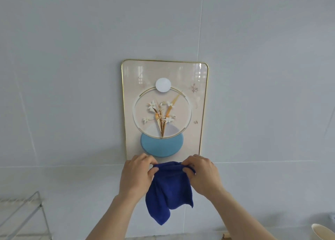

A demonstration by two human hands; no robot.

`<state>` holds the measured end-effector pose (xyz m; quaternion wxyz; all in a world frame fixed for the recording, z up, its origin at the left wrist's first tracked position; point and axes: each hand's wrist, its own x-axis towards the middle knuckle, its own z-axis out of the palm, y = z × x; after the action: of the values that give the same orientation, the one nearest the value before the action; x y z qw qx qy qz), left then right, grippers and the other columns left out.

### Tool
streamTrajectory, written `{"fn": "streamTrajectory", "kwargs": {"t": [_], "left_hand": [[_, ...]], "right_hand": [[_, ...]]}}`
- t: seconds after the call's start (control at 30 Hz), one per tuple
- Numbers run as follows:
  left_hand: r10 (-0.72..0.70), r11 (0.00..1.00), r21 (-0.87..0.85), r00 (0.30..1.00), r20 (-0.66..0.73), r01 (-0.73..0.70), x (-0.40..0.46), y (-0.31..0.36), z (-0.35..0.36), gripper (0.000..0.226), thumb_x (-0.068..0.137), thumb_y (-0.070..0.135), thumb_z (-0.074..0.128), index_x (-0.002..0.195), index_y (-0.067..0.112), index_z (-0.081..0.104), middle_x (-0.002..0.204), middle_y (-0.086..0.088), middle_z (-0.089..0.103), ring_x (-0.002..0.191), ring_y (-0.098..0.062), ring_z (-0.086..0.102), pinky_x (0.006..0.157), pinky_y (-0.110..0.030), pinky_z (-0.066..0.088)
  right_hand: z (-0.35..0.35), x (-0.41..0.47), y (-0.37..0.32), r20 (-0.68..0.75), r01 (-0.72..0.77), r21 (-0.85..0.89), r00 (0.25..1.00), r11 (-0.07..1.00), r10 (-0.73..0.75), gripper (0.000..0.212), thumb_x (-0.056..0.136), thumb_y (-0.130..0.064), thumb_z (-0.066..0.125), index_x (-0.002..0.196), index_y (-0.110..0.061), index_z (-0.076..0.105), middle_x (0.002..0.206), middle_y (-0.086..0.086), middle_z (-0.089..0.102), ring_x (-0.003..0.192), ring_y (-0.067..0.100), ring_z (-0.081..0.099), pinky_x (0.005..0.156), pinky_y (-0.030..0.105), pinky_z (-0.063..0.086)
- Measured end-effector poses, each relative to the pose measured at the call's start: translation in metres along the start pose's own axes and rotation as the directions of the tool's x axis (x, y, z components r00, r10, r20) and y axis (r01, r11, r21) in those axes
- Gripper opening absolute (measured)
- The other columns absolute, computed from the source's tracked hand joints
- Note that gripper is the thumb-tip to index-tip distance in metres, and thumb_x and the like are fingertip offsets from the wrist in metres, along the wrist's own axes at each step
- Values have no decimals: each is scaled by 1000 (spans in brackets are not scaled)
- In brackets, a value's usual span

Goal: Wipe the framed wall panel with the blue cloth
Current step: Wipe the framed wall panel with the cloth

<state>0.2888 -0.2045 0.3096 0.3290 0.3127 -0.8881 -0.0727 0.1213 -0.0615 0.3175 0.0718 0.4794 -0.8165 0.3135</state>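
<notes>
The blue cloth (169, 190) hangs between your 2 hands, just below the framed wall panel (164, 109) and not yet pressed to it. Your left hand (136, 174) and right hand (203, 172) each pinch its top edge, fingers closed on the fabric. You appear to be readying the cloth, so wiping has yet to begin. Next, bunch it into 1 palm and lift it flat against the glossy face inside the gold frame.

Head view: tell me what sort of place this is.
Probably a home kitchen or utility corner: large pale grey wall tiles, a gold-framed floral wall panel, and a metal wire rack at lower left.
</notes>
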Motion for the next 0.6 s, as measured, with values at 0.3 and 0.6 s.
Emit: {"fn": "streamTrajectory", "kwargs": {"t": [0.3,0.6], "left_hand": [[111,912,-386,990,-86,-135,39,44,-22,5,94,31,70,97,33,66,141,19,59,134,-4,49,112,-31,44],[76,789,-593,983,-166,-161,58,93,-25,5,94,25,70,97,25,67,99,18,74,100,0,68,85,-20,55]], "right_hand": [[-54,19,-26,-33,-148,799,957,582,289,10,92,-7,70,94,-14,77,83,11,80,71,17,72,72,32,58],[-72,25,-37,134,-204,950,950,237,283,33,102,-40,56,102,-18,81,105,2,82,102,9,75,107,45,54]]}}
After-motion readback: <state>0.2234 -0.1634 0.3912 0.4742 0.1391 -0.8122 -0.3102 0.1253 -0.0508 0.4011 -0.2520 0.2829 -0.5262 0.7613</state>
